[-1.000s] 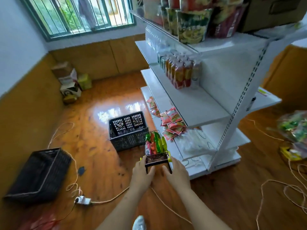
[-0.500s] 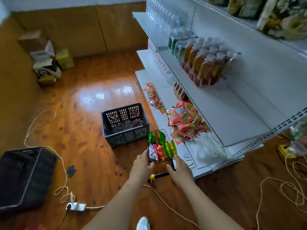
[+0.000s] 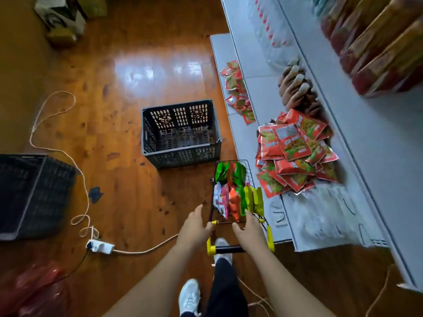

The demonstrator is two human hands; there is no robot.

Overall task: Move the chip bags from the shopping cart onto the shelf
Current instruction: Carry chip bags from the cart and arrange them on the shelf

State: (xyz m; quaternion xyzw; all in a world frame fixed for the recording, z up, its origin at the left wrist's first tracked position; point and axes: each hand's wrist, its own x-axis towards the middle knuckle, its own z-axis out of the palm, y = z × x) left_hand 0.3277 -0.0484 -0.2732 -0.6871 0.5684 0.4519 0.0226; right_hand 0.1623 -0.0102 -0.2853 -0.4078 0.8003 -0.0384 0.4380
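Item 1: shopping cart (image 3: 233, 193), small, black wire with yellow fittings, standing on the wood floor (image 3: 128, 88) directly ahead of my fingers and just beside the lowest shelf (image 3: 249, 138).

Item 2: chip bags (image 3: 237, 195), green, orange, pink and yellow, packed upright inside the cart, just beyond my fingertips.

Item 3: left hand (image 3: 194, 227), at the cart's rear left edge; fingers extended and relaxed along the wire, grasping nothing that I can make out.

Item 4: right hand (image 3: 248, 229), at the cart's rear right; fingers reaching into the near end of the basket among the bags. I cannot tell whether they grasp a bag.

Item 5: red snack packets (image 3: 295, 152), a loose heap on the shelf, ahead and to the right of my right fingers.

Item 6: grey crate (image 3: 180, 133), open-topped, on the floor ahead and left of my left fingers, close to the cart's far end.

Item 7: black basket (image 3: 32, 195), on the floor well off to the left.

Item 8: power strip (image 3: 100, 245) with cord, on the floor left of the left hand.
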